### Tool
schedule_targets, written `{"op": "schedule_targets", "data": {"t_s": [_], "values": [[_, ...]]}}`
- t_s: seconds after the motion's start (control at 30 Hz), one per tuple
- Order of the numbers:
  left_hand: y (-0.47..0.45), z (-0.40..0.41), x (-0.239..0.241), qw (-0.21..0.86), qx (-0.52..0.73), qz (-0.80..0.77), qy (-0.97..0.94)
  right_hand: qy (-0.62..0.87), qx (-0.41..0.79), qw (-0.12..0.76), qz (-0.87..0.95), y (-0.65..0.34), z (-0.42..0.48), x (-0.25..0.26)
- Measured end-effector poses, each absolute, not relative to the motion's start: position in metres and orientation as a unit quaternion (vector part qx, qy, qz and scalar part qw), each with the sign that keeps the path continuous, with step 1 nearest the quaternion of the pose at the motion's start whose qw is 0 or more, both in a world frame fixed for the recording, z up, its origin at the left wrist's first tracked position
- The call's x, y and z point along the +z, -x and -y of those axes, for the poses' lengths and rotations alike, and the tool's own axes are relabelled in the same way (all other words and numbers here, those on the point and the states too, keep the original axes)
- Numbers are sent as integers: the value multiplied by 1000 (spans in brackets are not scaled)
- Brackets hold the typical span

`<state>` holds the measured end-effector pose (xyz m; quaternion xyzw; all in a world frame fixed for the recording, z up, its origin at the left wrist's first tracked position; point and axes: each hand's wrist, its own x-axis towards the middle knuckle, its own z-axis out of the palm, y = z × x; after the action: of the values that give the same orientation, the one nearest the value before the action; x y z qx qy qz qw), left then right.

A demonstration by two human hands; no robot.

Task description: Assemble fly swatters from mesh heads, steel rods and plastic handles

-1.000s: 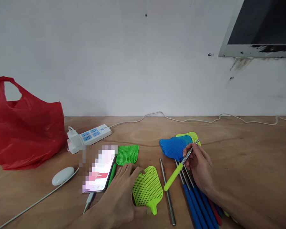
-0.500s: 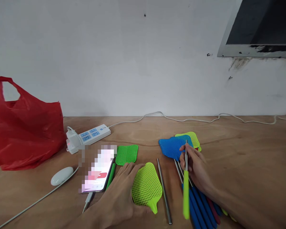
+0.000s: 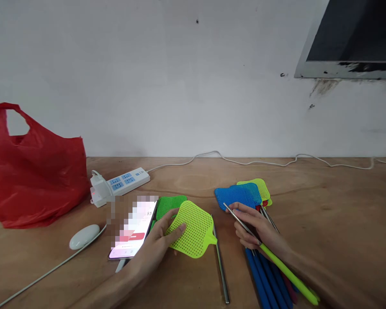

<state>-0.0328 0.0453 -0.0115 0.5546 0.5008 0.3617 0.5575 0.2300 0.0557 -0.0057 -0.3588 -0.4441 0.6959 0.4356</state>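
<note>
My left hand (image 3: 165, 231) pinches a yellow-green fly swatter head (image 3: 193, 229) by its left side, thumb on top, with its short socket pointing right. In my right hand (image 3: 252, 225) is a thin metal rod with a yellow-green handle (image 3: 286, 272), its bare tip angled up and left, apart from the socket. A loose metal rod (image 3: 223, 270) lies on the table between the hands. Beneath my right hand and forearm lie several fly swatters with blue heads (image 3: 233, 197) and blue handles (image 3: 260, 279). Partly behind the held head rests a green swatter head (image 3: 172, 204).
A lit phone (image 3: 137, 231) on a charging cable lies left of my left hand. Farther left are a white rounded device (image 3: 84, 237), a white power strip (image 3: 128, 182) and a red plastic bag (image 3: 38, 180). A thin cable (image 3: 254, 162) runs along the wall.
My left hand has lifted the yellow-green head and turned its socket to the right. My right hand has tilted the rod, its tip now pointing left and its handle lower right.
</note>
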Motion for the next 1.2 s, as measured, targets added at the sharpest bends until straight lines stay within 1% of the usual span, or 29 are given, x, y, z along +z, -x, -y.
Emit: {"op": "schedule_targets", "data": {"t_s": [0.13, 0.27, 0.47, 0.6, 0.73, 1.0, 1.2], "values": [[31, -46, -8, 583, 415, -491, -496, 354, 695, 346, 522, -231, -53, -7], [28, -46, -6, 593, 442, -477, -475, 358, 678, 296, 570, -231, -50, -6], [30, -45, -8, 586, 436, -479, -486, 357, 670, 293, 581, -231, -48, -7], [30, -44, -4, 541, 439, -493, -521, 373, 650, 302, 589, -231, -48, -10], [29, -42, 5, 522, 443, -479, -549, 385, 625, 310, 604, -230, -46, -9], [30, -40, 6, 432, 444, -484, -618, 382, 625, 280, 620, -231, -45, -7], [33, -41, 4, 442, 428, -477, -628, 385, 611, 295, 625, -229, -43, -13]]}}
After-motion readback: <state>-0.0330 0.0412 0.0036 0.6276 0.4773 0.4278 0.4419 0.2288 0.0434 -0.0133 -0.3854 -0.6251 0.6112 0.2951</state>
